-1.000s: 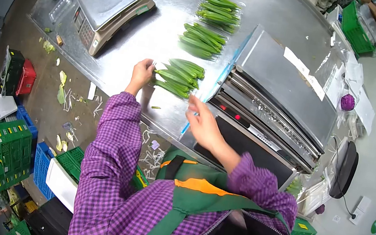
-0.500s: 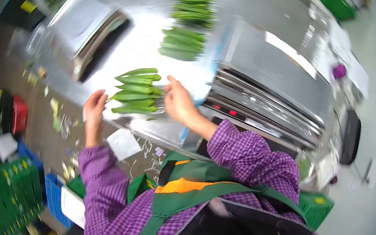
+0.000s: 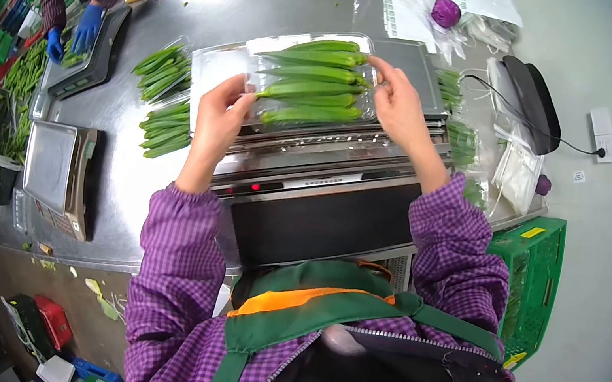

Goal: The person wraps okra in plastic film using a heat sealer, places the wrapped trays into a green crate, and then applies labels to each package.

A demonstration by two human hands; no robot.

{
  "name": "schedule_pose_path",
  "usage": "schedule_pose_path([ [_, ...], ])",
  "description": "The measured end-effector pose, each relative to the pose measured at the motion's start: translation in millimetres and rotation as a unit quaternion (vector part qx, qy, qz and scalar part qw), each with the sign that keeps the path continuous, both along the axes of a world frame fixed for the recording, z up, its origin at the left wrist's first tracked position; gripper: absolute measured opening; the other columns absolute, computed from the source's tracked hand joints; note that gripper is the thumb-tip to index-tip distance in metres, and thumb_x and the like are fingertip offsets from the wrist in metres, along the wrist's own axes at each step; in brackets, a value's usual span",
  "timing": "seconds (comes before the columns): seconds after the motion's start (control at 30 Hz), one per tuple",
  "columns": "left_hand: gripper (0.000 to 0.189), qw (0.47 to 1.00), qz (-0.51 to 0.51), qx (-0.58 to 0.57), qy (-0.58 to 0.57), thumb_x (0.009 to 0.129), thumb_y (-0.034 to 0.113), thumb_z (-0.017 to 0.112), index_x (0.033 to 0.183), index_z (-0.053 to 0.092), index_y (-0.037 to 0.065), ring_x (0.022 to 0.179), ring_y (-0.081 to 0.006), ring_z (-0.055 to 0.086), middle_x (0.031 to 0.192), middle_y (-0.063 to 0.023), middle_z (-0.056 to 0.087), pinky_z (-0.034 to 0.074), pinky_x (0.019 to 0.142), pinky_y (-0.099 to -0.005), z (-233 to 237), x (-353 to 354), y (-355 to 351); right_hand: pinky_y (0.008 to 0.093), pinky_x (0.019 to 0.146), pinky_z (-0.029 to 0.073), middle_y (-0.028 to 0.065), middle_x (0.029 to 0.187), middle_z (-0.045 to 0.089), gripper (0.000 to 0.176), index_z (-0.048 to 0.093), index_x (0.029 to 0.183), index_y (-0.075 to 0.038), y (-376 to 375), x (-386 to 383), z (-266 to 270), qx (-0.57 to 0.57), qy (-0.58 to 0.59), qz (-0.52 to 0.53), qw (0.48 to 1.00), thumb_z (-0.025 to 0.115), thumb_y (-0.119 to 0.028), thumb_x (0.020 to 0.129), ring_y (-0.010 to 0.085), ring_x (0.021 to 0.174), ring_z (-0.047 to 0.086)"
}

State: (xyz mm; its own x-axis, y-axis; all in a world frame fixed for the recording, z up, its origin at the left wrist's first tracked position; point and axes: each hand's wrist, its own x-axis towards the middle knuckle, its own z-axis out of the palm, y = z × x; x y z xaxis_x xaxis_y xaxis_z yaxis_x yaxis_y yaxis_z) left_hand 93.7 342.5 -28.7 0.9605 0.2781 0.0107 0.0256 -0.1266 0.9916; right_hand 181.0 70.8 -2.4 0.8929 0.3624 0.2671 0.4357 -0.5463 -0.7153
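A clear tray of okra (image 3: 315, 84) is held between my two hands, above the metal top of a sealing machine (image 3: 415, 56). My left hand (image 3: 222, 111) pinches the tray's left edge, fingers closed. At the right end, my right hand (image 3: 399, 106) grips the other edge with bent fingers. Several green pods lie side by side in the tray. Clear film (image 3: 218, 65) shows to its left on the machine. Two more okra bunches, an upper one (image 3: 162, 75) and a lower one (image 3: 166, 129), lie just left of the machine.
A weighing scale (image 3: 50, 165) stands on the metal table (image 3: 128, 203) at left. A co-worker's blue-gloved hands (image 3: 87, 28) are over another scale at upper left. Right of the machine are wrapped packs (image 3: 461, 144), a black device (image 3: 532, 103) and a green crate (image 3: 530, 290).
Both hands have moved right with the okra tray, from the table to over the machine. The view has turned, and the co-worker now shows at upper left.
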Motion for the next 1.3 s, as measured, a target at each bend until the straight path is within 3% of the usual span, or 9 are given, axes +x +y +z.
schedule_pose_path([
  [0.27, 0.037, 0.997, 0.002, -0.013, 0.074, 0.085, 0.004, 0.059, 0.12, 0.052, -0.006, 0.076, -0.0132, 0.061, 0.094, -0.0111, 0.065, 0.049, 0.065, -0.023, -18, 17, -34, 0.0371, 0.073, 0.046, 0.0143, 0.087, 0.058, 0.04, 0.052, 0.122, -0.007, -55, 23, -24, 0.002, 0.152, 0.014, 0.988, 0.05, -0.007, 0.083, 0.0292, 0.077, 0.057],
  [0.57, 0.033, 0.902, 0.089, 0.385, 0.173, 0.073, 0.027, 0.075, 0.088, 0.061, 0.001, 0.067, -0.0248, 0.066, 0.08, -0.0124, 0.068, 0.051, 0.063, -0.0324, 1, -82, -32, 0.0384, 0.066, 0.041, 0.0085, 0.074, 0.062, 0.015, 0.061, 0.078, -0.007, -113, -33, -30, -0.194, -0.103, -0.058, 0.974, 0.066, -0.021, 0.078, 0.0246, 0.072, 0.057],
  [0.7, 0.033, 0.973, 0.067, 0.096, 0.197, 0.076, 0.006, 0.07, 0.105, 0.054, 0.0, 0.06, -0.0086, 0.057, 0.071, -0.0046, 0.063, 0.043, 0.052, -0.0207, 14, -64, -39, 0.0279, 0.062, 0.039, 0.0017, 0.074, 0.062, 0.013, 0.061, 0.086, -0.004, -89, -32, -32, 0.077, 0.201, -0.035, 0.976, 0.064, -0.016, 0.081, 0.014, 0.067, 0.054],
  [0.87, 0.056, 0.942, 0.038, -0.181, 0.28, 0.079, 0.011, 0.071, 0.128, 0.047, 0.001, 0.059, -0.0058, 0.045, 0.069, 0.0036, 0.055, 0.037, 0.056, -0.0207, 34, -114, -35, 0.02, 0.053, 0.029, -0.0061, 0.062, 0.04, 0.013, 0.058, 0.097, 0.0, -112, -43, -5, 0.387, 0.525, 0.051, 0.756, 0.051, -0.006, 0.088, 0.0053, 0.055, 0.035],
  [1.0, 0.032, 0.821, -0.171, -0.527, 0.138, 0.084, 0.014, 0.065, 0.113, 0.056, 0.004, 0.056, -0.006, 0.033, 0.064, 0.0072, 0.039, 0.031, 0.054, -0.0217, 40, -96, -20, 0.0207, 0.054, 0.028, -0.0058, 0.06, 0.037, 0.017, 0.057, 0.1, 0.002, -98, -26, 27, 0.501, 0.46, 0.141, 0.719, 0.047, -0.007, 0.09, 0.0068, 0.054, 0.034],
  [1.07, 0.019, 0.947, -0.163, -0.265, -0.075, 0.089, 0.02, 0.06, 0.1, 0.056, 0.005, 0.056, -0.0052, 0.032, 0.064, 0.007, 0.039, 0.029, 0.052, -0.0212, 63, -71, -18, 0.0248, 0.057, 0.036, -0.0028, 0.061, 0.042, 0.024, 0.056, 0.106, 0.006, -83, -5, 54, 0.563, 0.345, 0.258, 0.705, 0.046, -0.008, 0.09, 0.009, 0.056, 0.039],
  [1.13, 0.017, 0.782, -0.205, -0.581, -0.092, 0.095, 0.023, 0.051, 0.095, 0.053, 0.006, 0.055, -0.0072, 0.034, 0.063, 0.005, 0.041, 0.031, 0.051, -0.0229, 88, -27, 1, 0.0295, 0.069, 0.046, 0.0062, 0.072, 0.058, 0.03, 0.054, 0.114, 0.008, -67, 22, 82, 0.529, 0.235, 0.233, 0.781, 0.046, -0.009, 0.091, 0.0156, 0.069, 0.055],
  [1.2, 0.018, 0.857, -0.087, -0.475, -0.178, 0.096, 0.016, 0.045, 0.097, 0.059, 0.005, 0.058, -0.0119, 0.048, 0.068, -0.0011, 0.051, 0.041, 0.054, -0.0258, 103, 32, -7, 0.0313, 0.082, 0.048, 0.0145, 0.095, 0.066, 0.031, 0.054, 0.118, 0.005, -32, 58, 90, 0.495, 0.144, 0.173, 0.839, 0.044, -0.009, 0.092, 0.0208, 0.089, 0.061],
  [1.3, 0.028, 0.972, 0.051, 0.19, -0.132, 0.097, 0.024, 0.044, 0.089, 0.06, 0.002, 0.08, -0.0209, 0.06, 0.085, -0.0099, 0.063, 0.046, 0.071, -0.0341, 8, 112, 0, 0.0319, 0.086, 0.047, 0.0138, 0.111, 0.064, 0.031, 0.055, 0.118, 0.002, -6, 119, 21, 0.194, 0.031, 0.112, 0.974, 0.045, -0.014, 0.093, 0.0213, 0.101, 0.061],
])
